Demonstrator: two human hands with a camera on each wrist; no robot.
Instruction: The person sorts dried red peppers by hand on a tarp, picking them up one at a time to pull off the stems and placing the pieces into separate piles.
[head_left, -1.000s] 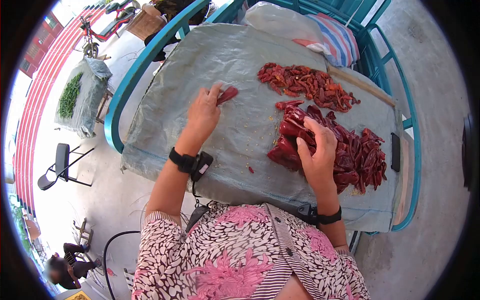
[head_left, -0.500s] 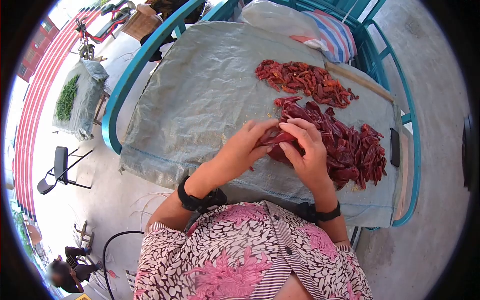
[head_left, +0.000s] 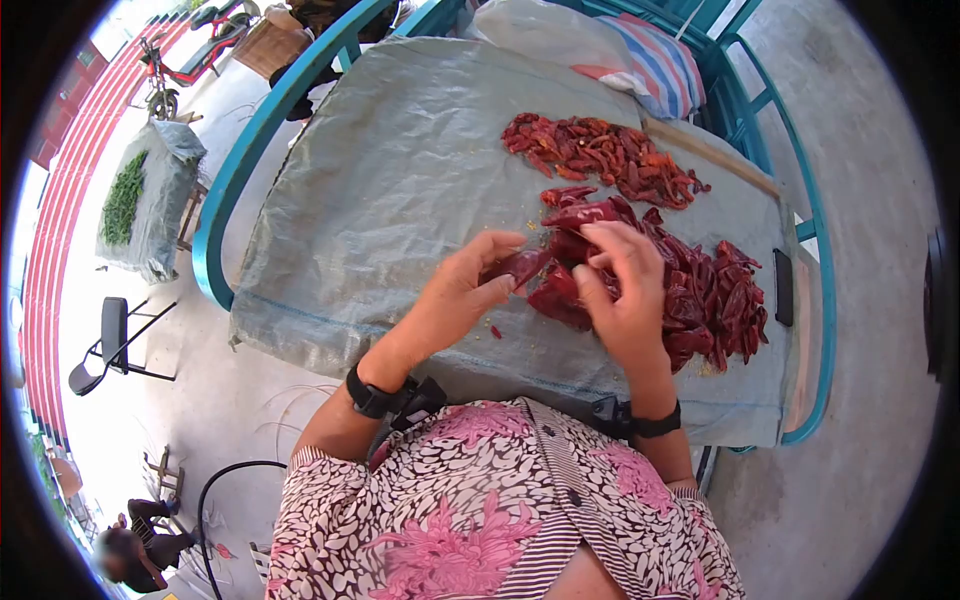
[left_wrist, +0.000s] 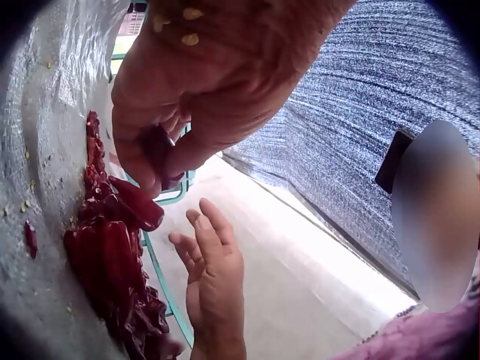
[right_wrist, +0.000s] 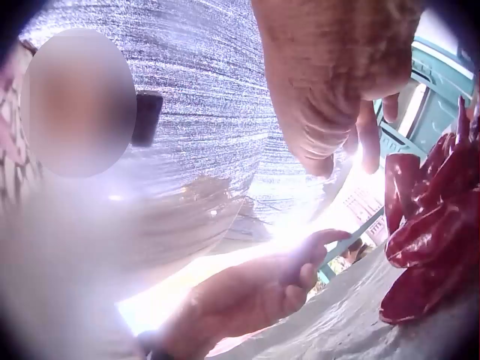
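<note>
A wrinkled grey sheet (head_left: 380, 170) is spread beneath a heap of dark peppers (head_left: 700, 300) and, beyond it, a smaller heap of brighter red peppers (head_left: 625, 160). The right hand (head_left: 630, 295) is held at the dark heap, its fingers bent and parted, nothing seen gripped. By the left hand (head_left: 450, 300) a single dark pepper (head_left: 522, 268) is pinched between thumb and fingers, left of that heap. It could be dropped if the pinch is loosened; heaped peppers could be dislodged by a careless brush; stuck seeds (left_wrist: 190, 39) could be shed from the left hand.
</note>
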